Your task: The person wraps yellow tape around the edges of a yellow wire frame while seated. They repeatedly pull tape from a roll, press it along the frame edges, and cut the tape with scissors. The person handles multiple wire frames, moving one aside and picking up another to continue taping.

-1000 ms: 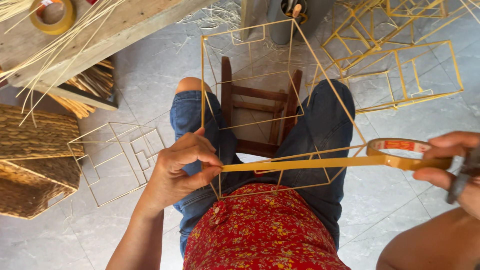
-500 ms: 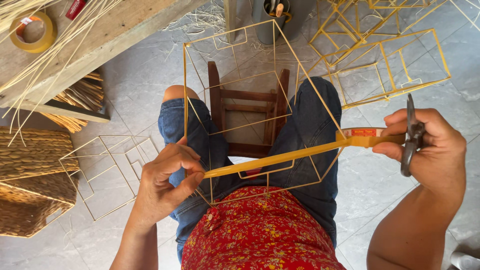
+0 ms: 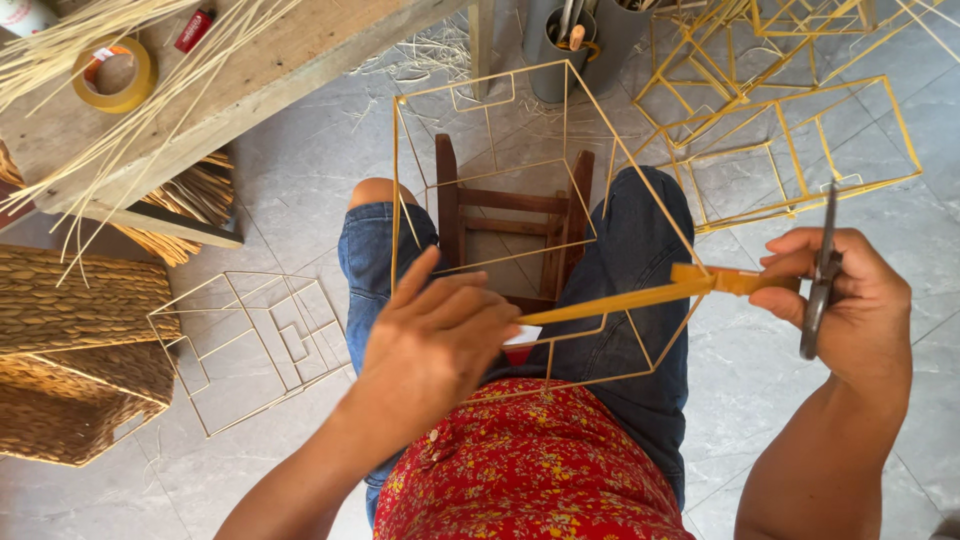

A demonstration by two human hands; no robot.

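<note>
A thin gold wire frame shaped like a box rests over my lap. My left hand presses on its near edge, fingers together, pinning one end of a yellow tape strip. The strip runs taut to the right, where my right hand holds its other end together with a pair of dark scissors. The tape roll itself is hidden behind that hand. I sit on a small wooden stool, in blue jeans and a red flowered top.
A wooden bench at upper left carries straw stalks, a yellow tape roll and a red lighter. Woven baskets stand at left, a flat wire frame lies beside them, and yellow wire frames lie at upper right.
My right hand has drawn in toward the frame with scissors and tape, shortening the stretched strip. My left hand has shifted from gripping the frame corner to pressing flat on its near edge.
</note>
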